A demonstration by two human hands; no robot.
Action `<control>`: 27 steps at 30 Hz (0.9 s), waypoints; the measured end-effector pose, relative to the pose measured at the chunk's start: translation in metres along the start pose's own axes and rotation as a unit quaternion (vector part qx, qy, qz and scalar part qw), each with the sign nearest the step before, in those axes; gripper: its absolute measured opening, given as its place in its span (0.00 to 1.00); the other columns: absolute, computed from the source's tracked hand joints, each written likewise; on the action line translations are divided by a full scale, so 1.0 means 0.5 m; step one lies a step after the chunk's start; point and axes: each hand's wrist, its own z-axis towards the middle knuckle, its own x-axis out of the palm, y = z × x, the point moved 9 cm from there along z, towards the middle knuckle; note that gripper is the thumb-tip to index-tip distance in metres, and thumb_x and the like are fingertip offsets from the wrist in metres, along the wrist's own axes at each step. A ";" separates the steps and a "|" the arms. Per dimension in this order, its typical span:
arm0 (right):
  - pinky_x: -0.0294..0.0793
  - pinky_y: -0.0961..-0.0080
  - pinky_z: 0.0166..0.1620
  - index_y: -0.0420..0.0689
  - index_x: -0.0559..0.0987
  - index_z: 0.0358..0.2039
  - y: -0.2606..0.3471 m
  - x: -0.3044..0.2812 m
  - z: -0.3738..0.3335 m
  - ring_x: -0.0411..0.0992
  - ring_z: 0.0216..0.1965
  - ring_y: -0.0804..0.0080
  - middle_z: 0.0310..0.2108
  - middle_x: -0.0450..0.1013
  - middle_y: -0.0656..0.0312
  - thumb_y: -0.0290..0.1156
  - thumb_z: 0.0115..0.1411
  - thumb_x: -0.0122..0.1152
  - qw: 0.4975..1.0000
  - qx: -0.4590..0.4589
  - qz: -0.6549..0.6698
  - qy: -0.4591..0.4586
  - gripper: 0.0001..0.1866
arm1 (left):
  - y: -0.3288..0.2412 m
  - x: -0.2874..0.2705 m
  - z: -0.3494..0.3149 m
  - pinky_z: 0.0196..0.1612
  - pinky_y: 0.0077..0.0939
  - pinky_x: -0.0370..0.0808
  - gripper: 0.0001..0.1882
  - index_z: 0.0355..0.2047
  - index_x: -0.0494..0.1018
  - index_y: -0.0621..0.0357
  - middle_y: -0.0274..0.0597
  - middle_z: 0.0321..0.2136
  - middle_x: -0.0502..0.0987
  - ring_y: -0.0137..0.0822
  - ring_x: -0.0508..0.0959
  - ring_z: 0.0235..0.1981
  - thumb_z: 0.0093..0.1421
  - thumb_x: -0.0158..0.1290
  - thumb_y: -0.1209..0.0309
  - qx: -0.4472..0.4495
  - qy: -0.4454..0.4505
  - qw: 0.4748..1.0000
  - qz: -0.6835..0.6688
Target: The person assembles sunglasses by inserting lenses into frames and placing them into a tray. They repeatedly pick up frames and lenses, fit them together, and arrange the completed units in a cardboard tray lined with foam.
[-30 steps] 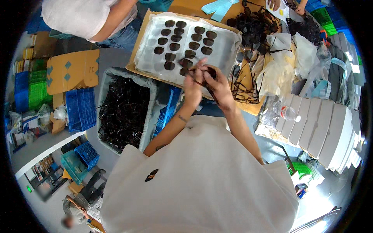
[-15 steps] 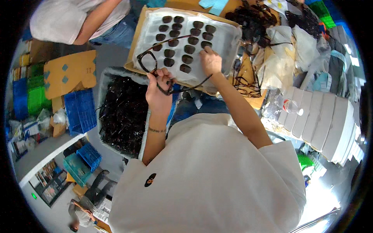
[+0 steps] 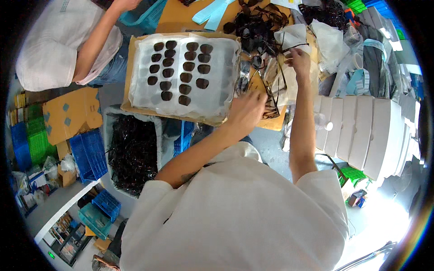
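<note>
My left hand (image 3: 248,108) reaches over the right edge of the lens tray (image 3: 128,97), fingers curled at a dark eyeglass frame (image 3: 272,103); its exact grip is partly hidden. My right hand (image 3: 298,63) is farther out to the right. Its fingers are bent together by a thin dark temple that runs down toward my left hand. Clear rims show just beyond my left fingers. In the tray, dark lenses (image 3: 186,77) lie in columns on white paper. A heap of dark eyeglass frames (image 3: 253,31) lies behind my hands.
A bin of dark frames (image 3: 133,151) stands left of my body. White boxes (image 3: 357,128) are stacked at the right, near a clear bottle (image 3: 322,122). Pale blue strips (image 3: 212,13) lie beyond the tray. Another person's arm (image 3: 97,40) is at the upper left.
My left hand has moved right, from holding a dark eyeglass frame over the tray to the frames beside it. My right hand has left the lenses and moved right. The view has shifted.
</note>
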 end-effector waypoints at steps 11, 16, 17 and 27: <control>0.73 0.61 0.48 0.26 0.64 0.50 -0.086 0.233 0.095 0.73 0.47 0.47 0.43 0.74 0.39 0.47 0.41 0.74 0.945 0.011 -0.313 0.099 0.46 | 0.083 0.354 0.029 0.45 0.40 0.71 0.17 0.43 0.74 0.65 0.50 0.37 0.75 0.44 0.75 0.41 0.56 0.50 0.66 0.103 0.205 0.956 0.183; 0.70 0.64 0.53 0.31 0.63 0.55 -0.124 0.205 0.127 0.72 0.50 0.51 0.48 0.72 0.42 0.45 0.39 0.78 0.967 0.068 -0.240 0.060 0.49 | 0.035 0.287 0.026 0.50 0.45 0.69 0.37 0.59 0.61 0.61 0.53 0.41 0.74 0.46 0.73 0.45 0.57 0.52 0.49 0.103 0.116 0.980 0.127; 0.71 0.65 0.52 0.31 0.65 0.53 -0.131 0.206 0.134 0.73 0.48 0.53 0.47 0.73 0.44 0.43 0.39 0.78 0.974 0.062 -0.211 0.055 0.46 | 0.032 0.286 0.014 0.50 0.45 0.69 0.39 0.60 0.60 0.60 0.54 0.42 0.74 0.47 0.73 0.45 0.55 0.53 0.48 0.123 0.115 0.978 0.124; 0.74 0.68 0.39 0.41 0.78 0.38 -0.007 0.127 0.057 0.77 0.34 0.62 0.32 0.78 0.53 0.23 0.51 0.65 0.963 -0.170 -0.207 0.026 0.13 | 0.047 0.294 -0.004 0.47 0.41 0.72 0.38 0.58 0.62 0.62 0.55 0.40 0.76 0.50 0.73 0.47 0.54 0.57 0.49 0.138 0.057 0.986 0.077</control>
